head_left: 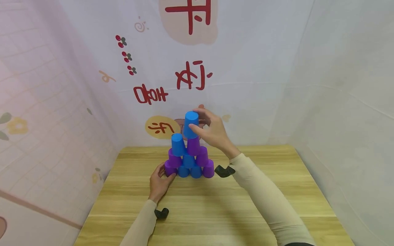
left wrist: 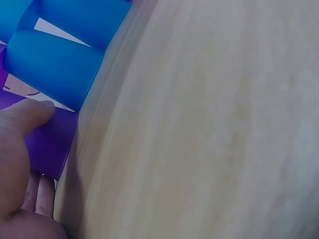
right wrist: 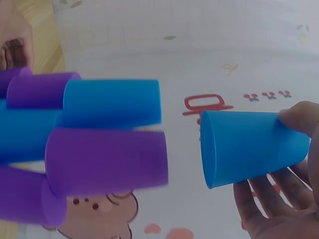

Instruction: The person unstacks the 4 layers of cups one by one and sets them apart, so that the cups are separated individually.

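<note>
Upside-down blue and purple cups are stacked as a pyramid. My right hand holds a blue cup mouth down between thumb and fingers, above the top tier. In the right wrist view a gap shows between this blue cup and the purple cup under it. That tier is a blue cup on the left and a purple cup on the right. At the base, my left hand grips the leftmost purple cup, thumb on its near side, other fingers around its outer side.
The pyramid stands toward the back of the wooden table. Close behind hangs a white cloth with red characters and cartoon prints. More cloth closes off the right side. Dark straps sit at both wrists.
</note>
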A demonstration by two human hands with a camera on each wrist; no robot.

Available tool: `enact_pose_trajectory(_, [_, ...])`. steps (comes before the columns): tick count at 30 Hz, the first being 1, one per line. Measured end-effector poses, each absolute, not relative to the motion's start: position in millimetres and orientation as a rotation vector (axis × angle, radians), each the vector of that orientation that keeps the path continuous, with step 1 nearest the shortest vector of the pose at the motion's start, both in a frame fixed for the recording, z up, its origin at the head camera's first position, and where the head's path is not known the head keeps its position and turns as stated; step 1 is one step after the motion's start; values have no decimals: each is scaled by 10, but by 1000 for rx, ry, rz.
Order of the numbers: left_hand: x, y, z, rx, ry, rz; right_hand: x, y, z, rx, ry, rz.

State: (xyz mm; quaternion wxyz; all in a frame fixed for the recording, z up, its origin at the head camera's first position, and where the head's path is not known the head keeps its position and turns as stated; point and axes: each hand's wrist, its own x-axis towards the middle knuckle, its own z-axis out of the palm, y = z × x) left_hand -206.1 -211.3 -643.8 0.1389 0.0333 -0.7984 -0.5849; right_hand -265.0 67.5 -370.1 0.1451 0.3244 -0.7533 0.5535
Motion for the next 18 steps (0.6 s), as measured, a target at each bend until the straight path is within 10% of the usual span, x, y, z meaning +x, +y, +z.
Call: enact_pose_trajectory(18, [-2024, -2096, -6396, 104, -2364, -1661, -2527, 1306, -3636, 860, -2078, 1559])
